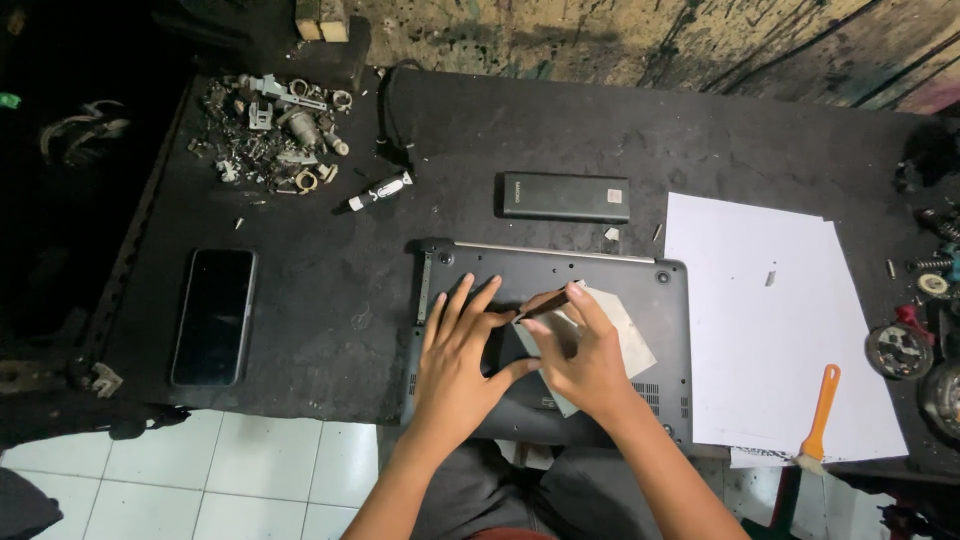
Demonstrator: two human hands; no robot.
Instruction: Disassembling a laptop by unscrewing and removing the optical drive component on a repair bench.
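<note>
A dark laptop [560,290] lies bottom-up at the near edge of the black counter [400,200], and both hands work on top of it. The left hand [457,360] lies flat on the laptop's base, fingers [470,300] spread wide and holding nothing, its thumb pointing toward the right hand. The right hand [585,360] presses on a pale sheet [635,345] that lies on the laptop, and its fingers are pinched around a small dark tool [548,302] whose tip points left toward the left hand's fingertips. Behind the laptop lies a black battery pack [566,196]. To the left rests a dark phone [213,316], screen up. A heap of metal parts [275,135] sits at the far left corner. White paper [770,330] covers the counter on the right, with an orange-handled brush [818,420] lying across its near edge.
</note>
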